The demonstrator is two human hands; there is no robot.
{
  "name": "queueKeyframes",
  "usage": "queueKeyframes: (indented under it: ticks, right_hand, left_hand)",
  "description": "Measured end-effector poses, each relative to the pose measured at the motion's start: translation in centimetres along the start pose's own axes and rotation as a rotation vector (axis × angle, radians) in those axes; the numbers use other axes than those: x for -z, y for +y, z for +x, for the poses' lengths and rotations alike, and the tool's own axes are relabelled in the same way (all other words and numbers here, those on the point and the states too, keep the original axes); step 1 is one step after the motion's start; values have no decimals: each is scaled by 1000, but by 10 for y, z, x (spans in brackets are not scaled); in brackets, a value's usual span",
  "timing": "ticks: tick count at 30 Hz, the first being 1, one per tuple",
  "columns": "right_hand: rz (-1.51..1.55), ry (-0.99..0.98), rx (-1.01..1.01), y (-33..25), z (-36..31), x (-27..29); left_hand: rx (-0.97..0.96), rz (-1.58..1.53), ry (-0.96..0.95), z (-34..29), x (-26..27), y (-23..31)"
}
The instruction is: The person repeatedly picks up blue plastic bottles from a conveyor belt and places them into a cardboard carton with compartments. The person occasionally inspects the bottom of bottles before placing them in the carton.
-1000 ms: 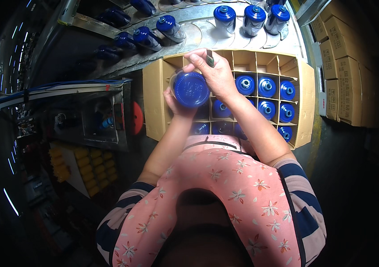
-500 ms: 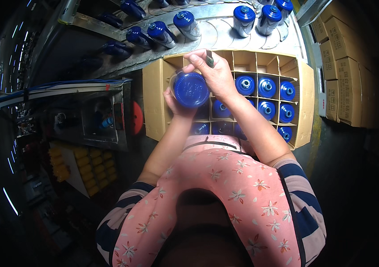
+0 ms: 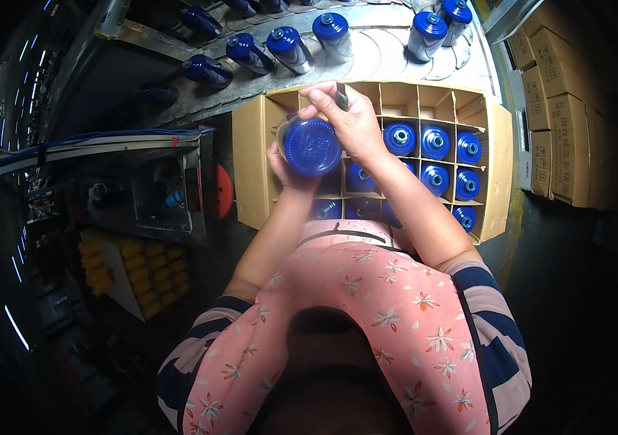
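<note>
A glass bottle with a blue base (image 3: 312,147) is tilted so that its bottom faces up toward me. My left hand (image 3: 283,168) is closed around its side from the left. On its far right side my right hand (image 3: 349,119) has its fingertips at the bottle's edge. A slim dark tool (image 3: 341,96), its exact kind unclear, sticks up between the right fingers. Below both hands stands an open carton (image 3: 497,174) with cardboard dividers. Several blue-topped bottles (image 3: 436,143) stand upright in its compartments, some hidden under my forearms.
Beyond the carton runs a metal conveyor (image 3: 381,65) carrying several blue-topped bottles (image 3: 334,36). Stacked cartons (image 3: 566,138) stand at the right. At the left are a metal frame (image 3: 204,181), a red disc (image 3: 223,192) and a crate of yellow items (image 3: 153,272).
The bottles on the conveyor have shifted to the right. My hands and the bottle between them look the same as before.
</note>
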State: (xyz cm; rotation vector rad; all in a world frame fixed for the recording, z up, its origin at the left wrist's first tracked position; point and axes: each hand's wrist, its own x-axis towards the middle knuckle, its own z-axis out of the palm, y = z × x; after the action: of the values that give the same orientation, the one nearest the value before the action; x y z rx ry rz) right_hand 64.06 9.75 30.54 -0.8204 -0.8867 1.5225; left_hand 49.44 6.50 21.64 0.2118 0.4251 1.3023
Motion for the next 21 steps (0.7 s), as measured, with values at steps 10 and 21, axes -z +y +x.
queueKeyframes:
  ticks: [10,21]
  right_hand:
    - [1,8,2,3,-1,1]
    - [-17,29,-24,4,0,2]
  left_hand:
    - [-16,-111,-65,3,10,-2]
    - [-3,17,45,2,9,-4]
